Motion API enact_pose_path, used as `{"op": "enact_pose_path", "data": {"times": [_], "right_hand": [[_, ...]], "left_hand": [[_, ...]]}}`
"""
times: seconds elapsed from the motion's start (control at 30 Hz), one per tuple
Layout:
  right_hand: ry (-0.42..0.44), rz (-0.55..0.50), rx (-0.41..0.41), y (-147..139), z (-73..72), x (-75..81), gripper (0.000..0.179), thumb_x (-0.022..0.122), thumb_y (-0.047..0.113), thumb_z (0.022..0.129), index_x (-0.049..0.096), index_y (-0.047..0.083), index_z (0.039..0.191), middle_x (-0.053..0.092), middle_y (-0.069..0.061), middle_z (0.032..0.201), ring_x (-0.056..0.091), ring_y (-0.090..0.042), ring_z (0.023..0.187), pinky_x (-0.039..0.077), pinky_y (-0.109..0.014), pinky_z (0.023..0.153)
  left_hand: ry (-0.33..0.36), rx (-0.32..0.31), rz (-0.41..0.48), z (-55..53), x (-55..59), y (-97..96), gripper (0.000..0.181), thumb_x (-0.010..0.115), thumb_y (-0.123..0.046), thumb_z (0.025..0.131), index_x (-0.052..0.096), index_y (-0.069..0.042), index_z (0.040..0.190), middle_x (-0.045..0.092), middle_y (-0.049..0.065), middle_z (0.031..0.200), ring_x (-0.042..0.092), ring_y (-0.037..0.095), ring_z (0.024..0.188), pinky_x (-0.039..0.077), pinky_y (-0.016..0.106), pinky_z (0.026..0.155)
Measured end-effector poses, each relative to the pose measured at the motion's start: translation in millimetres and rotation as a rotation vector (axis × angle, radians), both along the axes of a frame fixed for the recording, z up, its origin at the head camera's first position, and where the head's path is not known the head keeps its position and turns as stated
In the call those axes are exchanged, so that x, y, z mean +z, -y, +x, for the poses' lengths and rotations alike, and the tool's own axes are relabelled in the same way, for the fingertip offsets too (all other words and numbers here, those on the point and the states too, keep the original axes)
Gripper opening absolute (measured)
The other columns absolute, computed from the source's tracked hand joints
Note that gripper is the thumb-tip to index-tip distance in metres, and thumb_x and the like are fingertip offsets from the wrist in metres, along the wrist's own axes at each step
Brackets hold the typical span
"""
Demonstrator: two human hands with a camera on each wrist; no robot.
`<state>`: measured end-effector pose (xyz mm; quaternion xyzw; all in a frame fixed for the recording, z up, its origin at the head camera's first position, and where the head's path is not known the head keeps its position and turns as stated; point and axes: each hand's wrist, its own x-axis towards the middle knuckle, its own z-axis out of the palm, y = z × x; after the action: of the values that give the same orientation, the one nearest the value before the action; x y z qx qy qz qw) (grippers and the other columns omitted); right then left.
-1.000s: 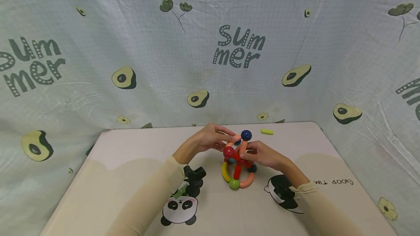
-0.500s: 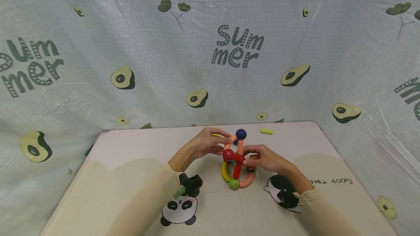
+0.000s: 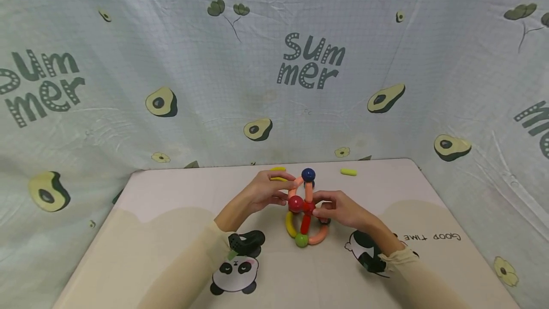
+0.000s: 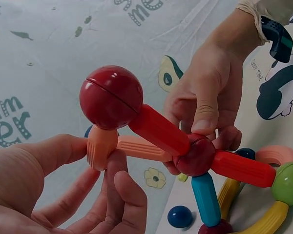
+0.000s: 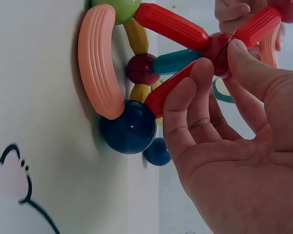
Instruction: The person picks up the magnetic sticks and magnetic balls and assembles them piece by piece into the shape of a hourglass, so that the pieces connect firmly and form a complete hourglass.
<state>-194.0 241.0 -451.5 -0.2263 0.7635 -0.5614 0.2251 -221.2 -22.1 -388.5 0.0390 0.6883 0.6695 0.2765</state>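
A structure of magnetic balls and rods stands on the table, its base ring joining a green ball [image 3: 301, 240], a curved yellow rod [image 3: 290, 225] and a curved orange rod [image 5: 100, 63]. Red rods [image 4: 244, 168] and a blue rod [image 4: 206, 200] rise from it to a central dark red ball [image 5: 217, 51]. My right hand [image 3: 339, 208] pinches that ball between thumb and fingers. Higher up, my left hand [image 3: 262, 190] pinches a curved orange rod [image 4: 101, 146] beneath another red ball [image 4: 111, 97]. A navy ball [image 3: 308, 174] tops an upright orange rod [image 3: 309, 192].
Behind my left hand lie yellow rods [image 3: 278, 169] near the table's back edge. A short lime rod [image 3: 349, 172] lies at the back right. One loose navy ball [image 4: 180, 217] rests behind the structure. A printed curtain [image 3: 206, 85] hangs beyond the table.
My right hand has come down from the upright orange rod to the central red ball. The top navy ball and my left hand have shifted left, and yellow rods now show behind that hand.
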Motion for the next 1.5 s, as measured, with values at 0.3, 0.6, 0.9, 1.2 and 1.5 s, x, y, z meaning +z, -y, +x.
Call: {"op": "enact_pose_path", "data": {"times": [0.3,0.6,0.9,1.2,1.5], "right_hand": [[-0.014,0.003,0.000,18.2,-10.4,-1.6,0.038,0.067,0.018,0.101,0.061,0.007,0.137,0.063,-0.014,0.127,0.066,-0.042,0.101,0.057,-0.035,0.086],[-0.044,0.007,0.012,34.4,-20.1,-2.4,0.037,0.067,0.019,0.101,0.063,0.009,0.136,0.065,-0.011,0.126,0.065,-0.039,0.091,0.057,-0.035,0.084],[-0.055,0.026,0.014,39.4,-23.0,-2.2,0.038,0.067,0.018,0.101,0.062,0.010,0.138,0.064,-0.010,0.127,0.065,-0.040,0.093,0.057,-0.040,0.085],[-0.155,0.080,0.007,27.9,-27.2,8.9,0.045,0.069,0.017,0.100,0.057,0.010,0.143,0.065,-0.017,0.122,0.071,-0.033,0.097,0.059,-0.040,0.081],[-0.453,0.262,-0.141,-9.2,-38.9,25.9,0.062,0.080,0.021,0.091,0.053,0.015,0.146,0.067,-0.016,0.121,0.068,-0.018,0.091,0.057,-0.033,0.080]], "left_hand": [[-0.008,0.055,-0.011,-0.9,0.2,20.0,0.036,0.075,-0.021,0.095,0.070,-0.003,0.125,0.072,0.007,0.095,0.071,0.020,0.071,0.059,0.030,0.071],[0.010,0.112,-0.007,-1.7,0.4,34.5,0.037,0.075,-0.024,0.096,0.068,-0.003,0.125,0.070,0.010,0.100,0.070,0.021,0.073,0.060,0.031,0.073],[0.012,0.128,0.005,0.1,0.0,41.1,0.034,0.074,-0.023,0.096,0.069,-0.003,0.122,0.070,0.011,0.103,0.070,0.021,0.074,0.059,0.030,0.072],[0.042,0.156,0.028,2.1,-2.9,42.7,0.036,0.075,-0.023,0.096,0.068,-0.002,0.124,0.071,0.009,0.100,0.071,0.020,0.075,0.059,0.030,0.072],[0.063,0.166,0.059,3.9,-9.4,48.0,0.039,0.076,-0.024,0.095,0.066,-0.002,0.127,0.071,0.008,0.098,0.069,0.021,0.076,0.059,0.029,0.073]]}}
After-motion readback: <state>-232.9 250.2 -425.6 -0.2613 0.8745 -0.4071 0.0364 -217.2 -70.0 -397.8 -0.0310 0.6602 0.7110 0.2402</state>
